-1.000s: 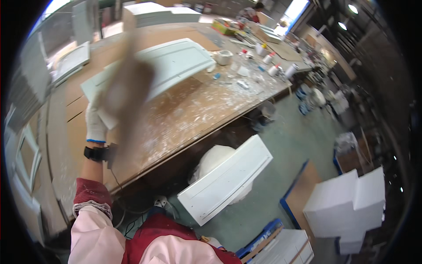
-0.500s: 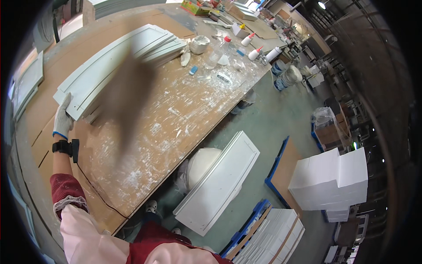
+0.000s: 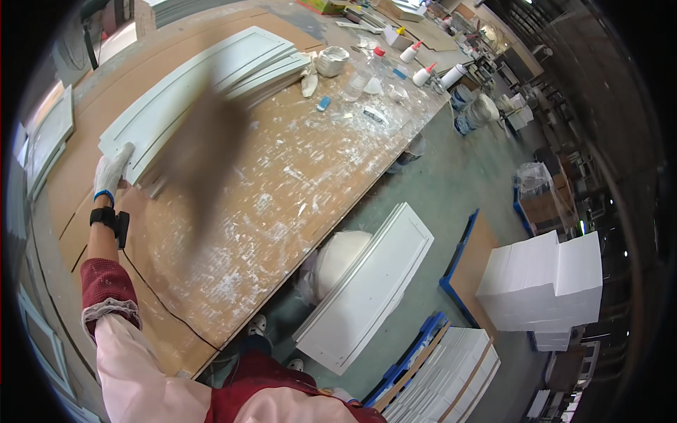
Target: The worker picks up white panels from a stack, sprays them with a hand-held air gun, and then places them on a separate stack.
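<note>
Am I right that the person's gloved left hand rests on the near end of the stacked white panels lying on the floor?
Not quite: the head view shows the gloved left hand on the stacked white panels lying on the workbench, not on the floor.

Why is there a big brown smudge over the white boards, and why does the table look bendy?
Head view: the brown smudge is blurred beyond telling what it is, covering part of the stacked white panels; the fisheye lens bends the workbench edge; the gloved left hand stays sharp.

Blurred beyond telling: brown smear (image 3: 204, 151) over the stacked white panels (image 3: 190, 92) on the counter (image 3: 296, 190). Right grip unseen. Far bottles (image 3: 412, 53) too small.
</note>
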Available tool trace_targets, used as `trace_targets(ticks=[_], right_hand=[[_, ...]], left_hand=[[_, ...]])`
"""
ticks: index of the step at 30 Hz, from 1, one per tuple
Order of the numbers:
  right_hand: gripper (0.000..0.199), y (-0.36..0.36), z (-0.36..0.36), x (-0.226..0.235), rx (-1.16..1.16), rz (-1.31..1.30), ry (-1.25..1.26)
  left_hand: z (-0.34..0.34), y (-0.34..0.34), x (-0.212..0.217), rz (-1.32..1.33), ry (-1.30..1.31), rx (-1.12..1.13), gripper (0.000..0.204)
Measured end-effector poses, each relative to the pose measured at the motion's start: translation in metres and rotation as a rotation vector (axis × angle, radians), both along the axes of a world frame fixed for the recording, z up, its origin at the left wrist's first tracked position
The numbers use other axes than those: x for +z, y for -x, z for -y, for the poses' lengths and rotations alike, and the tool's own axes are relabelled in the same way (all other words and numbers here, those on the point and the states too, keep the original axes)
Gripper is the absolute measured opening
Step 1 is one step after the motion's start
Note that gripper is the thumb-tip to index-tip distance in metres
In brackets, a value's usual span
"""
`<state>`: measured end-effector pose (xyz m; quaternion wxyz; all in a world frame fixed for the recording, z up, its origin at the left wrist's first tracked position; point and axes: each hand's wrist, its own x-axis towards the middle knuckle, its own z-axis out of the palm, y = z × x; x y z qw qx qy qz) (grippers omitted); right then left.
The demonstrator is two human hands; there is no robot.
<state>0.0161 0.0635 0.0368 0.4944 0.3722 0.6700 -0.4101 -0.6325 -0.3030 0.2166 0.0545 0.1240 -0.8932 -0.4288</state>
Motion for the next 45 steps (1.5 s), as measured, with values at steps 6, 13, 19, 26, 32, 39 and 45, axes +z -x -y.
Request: trace_targets(ticks=[6,13,19,26,32,39,45], right_hand=[[0.046,0.000,0.004,-0.005,0.071,-0.005,0.009],[0.043,-0.033,-0.019,-0.056,0.045,-0.166,-0.012],[0.039,-0.029,-0.025,-0.053,0.193,0.005,-0.036],[0.050,-0.018,-0.051,-0.004,0.295,-0.070,0.006],[0.050,-0.059,-0.094,-0.031,0.205,-0.165,0.091],[0.048,-0.139,-0.149,-0.071,0.128,-0.250,0.251],[0.040,-0.189,-0.168,-0.114,-0.093,-0.380,0.420]], left_hand=[[-0.002,0.010,-0.010,0.079,-0.001,-0.077,0.060],[0.056,0.040,-0.028,0.193,-0.491,-0.146,0.047],[0.008,-0.070,-0.028,-0.370,-0.658,0.137,0.032],[-0.200,-0.357,-0.028,1.101,-0.395,-1.052,0.019],[-0.254,-0.490,-0.166,1.295,-1.012,-0.468,0.021],[-0.316,-0.530,-0.160,0.575,-0.563,-0.249,0.040],[-0.313,-0.550,-0.143,0.556,-0.593,-0.087,0.034]])
